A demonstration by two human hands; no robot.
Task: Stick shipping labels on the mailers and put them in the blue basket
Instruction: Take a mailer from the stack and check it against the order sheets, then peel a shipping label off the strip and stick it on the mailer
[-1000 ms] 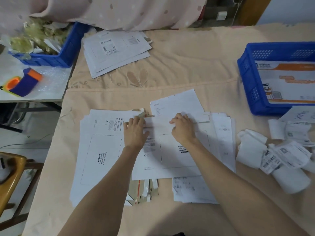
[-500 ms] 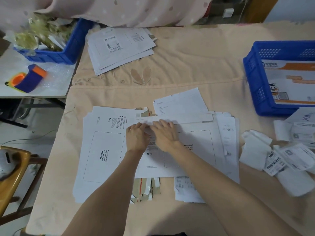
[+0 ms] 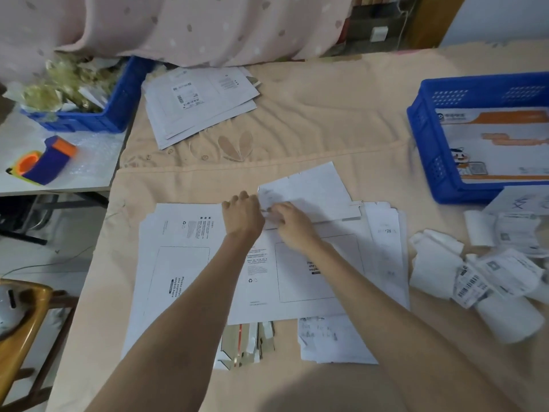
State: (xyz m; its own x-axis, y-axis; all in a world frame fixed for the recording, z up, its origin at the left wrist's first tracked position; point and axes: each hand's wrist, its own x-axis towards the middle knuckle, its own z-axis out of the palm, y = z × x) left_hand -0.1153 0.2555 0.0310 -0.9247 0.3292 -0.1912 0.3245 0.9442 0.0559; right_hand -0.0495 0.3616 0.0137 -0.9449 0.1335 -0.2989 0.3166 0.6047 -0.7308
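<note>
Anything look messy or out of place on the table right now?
Yes. The shipping labels at the right lie in a loose, curled, crumpled heap rather than a flat stack. The labelled mailers at the far left are fanned askew. Nothing looks spilled.

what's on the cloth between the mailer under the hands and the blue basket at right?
Head view: between the mailer and the blue basket, only more white sheets fanned beside the mailer, then bare beige cloth.
</note>
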